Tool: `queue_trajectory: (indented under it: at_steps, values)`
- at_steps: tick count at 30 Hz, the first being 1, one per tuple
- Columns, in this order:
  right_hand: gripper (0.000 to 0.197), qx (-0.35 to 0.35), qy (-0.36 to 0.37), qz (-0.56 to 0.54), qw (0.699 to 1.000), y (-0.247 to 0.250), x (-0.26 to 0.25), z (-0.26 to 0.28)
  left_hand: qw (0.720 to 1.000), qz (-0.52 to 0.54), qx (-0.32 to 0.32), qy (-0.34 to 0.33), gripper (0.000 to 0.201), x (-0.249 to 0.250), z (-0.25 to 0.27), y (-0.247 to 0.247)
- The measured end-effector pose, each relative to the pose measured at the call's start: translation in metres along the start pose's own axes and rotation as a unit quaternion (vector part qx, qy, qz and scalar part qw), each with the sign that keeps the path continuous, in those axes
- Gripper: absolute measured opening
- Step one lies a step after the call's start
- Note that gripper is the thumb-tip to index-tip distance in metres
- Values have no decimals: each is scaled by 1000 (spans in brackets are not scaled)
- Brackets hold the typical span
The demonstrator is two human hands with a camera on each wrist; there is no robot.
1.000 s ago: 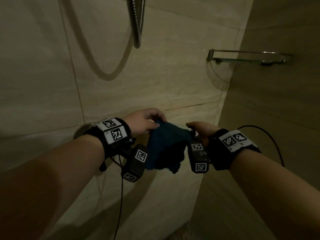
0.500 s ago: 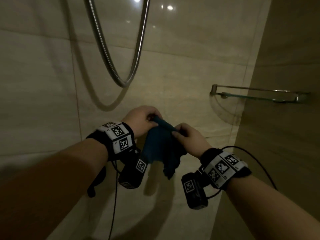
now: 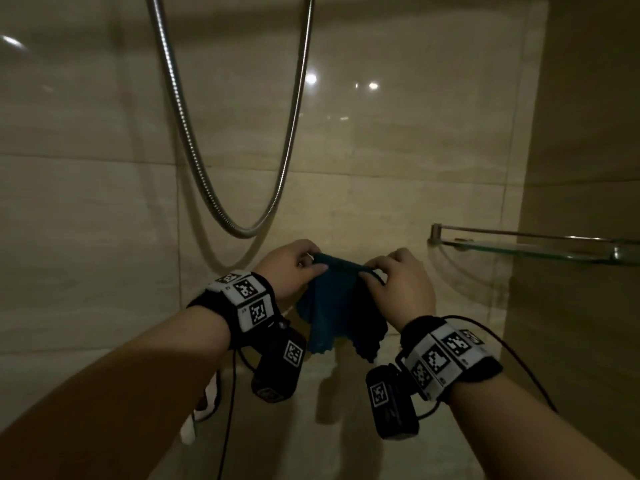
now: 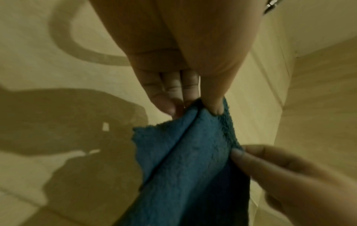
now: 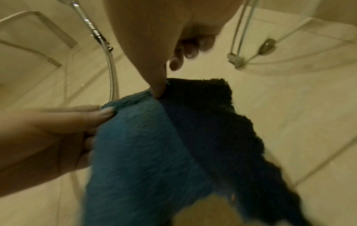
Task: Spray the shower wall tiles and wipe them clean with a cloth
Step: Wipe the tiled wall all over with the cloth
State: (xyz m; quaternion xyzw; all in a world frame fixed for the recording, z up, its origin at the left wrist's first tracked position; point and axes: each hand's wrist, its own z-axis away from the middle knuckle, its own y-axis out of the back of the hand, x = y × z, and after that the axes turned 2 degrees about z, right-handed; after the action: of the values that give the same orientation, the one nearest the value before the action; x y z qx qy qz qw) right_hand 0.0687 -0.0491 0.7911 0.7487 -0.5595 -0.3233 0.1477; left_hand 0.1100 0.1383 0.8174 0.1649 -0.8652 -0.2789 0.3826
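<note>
Both hands are up in front of the tiled shower wall [image 3: 398,174], sharing one blue cloth [image 3: 332,306]. The left hand [image 3: 291,268] pinches the cloth's upper edge between thumb and fingers [image 4: 173,91], and the right hand [image 3: 401,282] pinches the same edge just beside it — the two grips sit close together, with a short span of fabric stretched between them. From that edge the cloth hangs down below the hands in loose folds, one layer lying over another along a crease that shows in the left wrist view. The right wrist view is blurred, but the thumb there seems to press into the fold where the lighter face of the cloth meets the darker one. The cloth appears to hang just clear of the tiles, though the gap is hard to judge.

Above the hands a metal shower hose [image 3: 242,233] droops in a loop against the wall. Off to the right of the right hand — well apart from it — a glass corner shelf [image 3: 512,245] with a metal rail is fixed in the corner.
</note>
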Motion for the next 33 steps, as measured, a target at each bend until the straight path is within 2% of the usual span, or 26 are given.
queue_trajectory:
  at_steps: [3, 6, 9, 12, 15, 17, 20, 24, 27, 29, 31, 33]
  values:
    - [24, -20, -44, -53, 997, 6, 2, -9, 1000, 18, -11, 7, 12, 14, -5, -7]
    - [21, 16, -52, -130, 990, 10, 6, -19, 999, 40, -8, 8, 11, 24, -11, -14]
    - [20, 51, -20, -164, 985, 10, 10, -23, 999, 43, 25, 11, 15, 30, -18, -17]
    - [31, 71, 40, -171, 982, 9, 11, -22, 998, 47, 49, -3, 18, 34, -27, -15]
    - [46, 30, 90, -184, 978, -4, 14, -24, 997, 31, 67, -17, 17, 35, -40, -13]
    - [53, -32, 114, -143, 983, -20, 17, -29, 996, 5, 87, -35, 16, 34, -50, -13]
    - [63, -81, 94, -62, 990, -46, 21, -39, 994, -23, 96, -54, 16, 32, -65, -18]
    - [56, -60, 76, 36, 995, -74, 29, -51, 992, -68, 86, -65, 14, 21, -75, -21]
    - [63, -3, 109, 74, 991, -88, 28, -59, 988, -106, 85, -76, 19, 5, -73, -19]
    - [66, 20, 121, 63, 990, -91, 24, -61, 977, -160, 94, -105, 32, -9, -68, -18]
    - [64, 9, 109, 11, 994, -90, 21, -63, 954, -246, 111, -129, 46, -19, -59, -15]
    - [65, 13, 102, -21, 995, -89, 19, -64, 932, -322, 119, -119, 58, -28, -49, -9]
